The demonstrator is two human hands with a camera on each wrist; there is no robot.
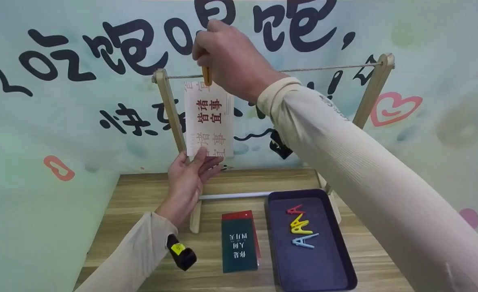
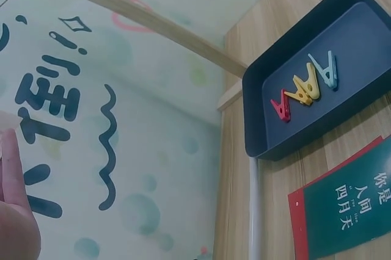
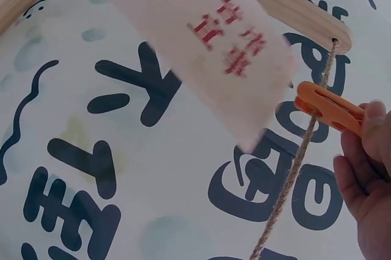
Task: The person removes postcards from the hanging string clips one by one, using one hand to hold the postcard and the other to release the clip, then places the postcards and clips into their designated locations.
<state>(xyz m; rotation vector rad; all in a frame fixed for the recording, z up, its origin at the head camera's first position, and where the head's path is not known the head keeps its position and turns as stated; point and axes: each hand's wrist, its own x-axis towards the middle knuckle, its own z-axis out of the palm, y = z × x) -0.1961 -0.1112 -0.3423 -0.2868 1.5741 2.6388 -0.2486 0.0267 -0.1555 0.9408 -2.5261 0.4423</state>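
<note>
In the head view my right hand pinches an orange clothespin at the rope, near its left end. The right wrist view shows the orange clothespin across the rope, its tip just apart from the card's edge. My left hand holds a white card with red characters by its lower edge, thumb in front and fingers behind. The card stands upright below the rope. In the left wrist view only part of the left hand shows.
A wooden frame carries the rope, with a white bar low down. A dark tray holds red, yellow and blue clothespins. Left of it lies a green card over a red one.
</note>
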